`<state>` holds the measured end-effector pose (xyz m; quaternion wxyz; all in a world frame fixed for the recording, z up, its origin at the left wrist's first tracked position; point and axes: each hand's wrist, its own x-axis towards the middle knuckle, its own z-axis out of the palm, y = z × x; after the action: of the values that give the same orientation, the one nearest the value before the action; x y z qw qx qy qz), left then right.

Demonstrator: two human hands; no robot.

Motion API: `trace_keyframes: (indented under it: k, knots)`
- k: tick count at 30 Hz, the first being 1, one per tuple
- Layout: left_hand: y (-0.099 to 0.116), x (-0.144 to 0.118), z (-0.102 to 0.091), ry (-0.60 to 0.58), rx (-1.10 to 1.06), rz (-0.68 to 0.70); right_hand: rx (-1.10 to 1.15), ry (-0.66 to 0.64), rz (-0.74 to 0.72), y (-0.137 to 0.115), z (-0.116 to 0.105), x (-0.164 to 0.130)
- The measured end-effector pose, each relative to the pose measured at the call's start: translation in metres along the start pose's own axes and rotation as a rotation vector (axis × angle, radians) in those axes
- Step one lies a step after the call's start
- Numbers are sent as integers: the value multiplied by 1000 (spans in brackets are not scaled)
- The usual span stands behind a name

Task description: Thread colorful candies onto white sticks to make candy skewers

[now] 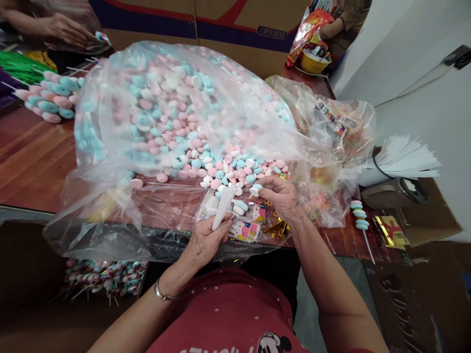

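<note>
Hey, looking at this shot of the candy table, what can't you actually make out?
Head view:
- Marshmallows deep in the big bag: blurred by cloudy plastic.
- What the left hand grips besides white sticks: hidden by its fingers.
- Packet prints: too small to read.
- Co-worker's hand: arm cut off by the top edge.

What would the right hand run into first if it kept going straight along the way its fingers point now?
The right hand points left and slightly away, pinching a candy. Straight on, it would probably first meet the loose candies spilling from the big clear bag; depth is hard to judge.
</note>
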<state>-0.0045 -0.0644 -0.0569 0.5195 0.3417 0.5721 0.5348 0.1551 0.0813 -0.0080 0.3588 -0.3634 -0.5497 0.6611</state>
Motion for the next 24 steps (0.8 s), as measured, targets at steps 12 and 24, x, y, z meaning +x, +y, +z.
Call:
trace_keyframes:
  k: [12, 24]
  knots:
    - [1, -2, 6, 59, -54, 30, -626, -27, -386, 15, 0, -16]
    - [3, -3, 8, 74, -66, 47, -849, -78, -557, 32, 14, -32]
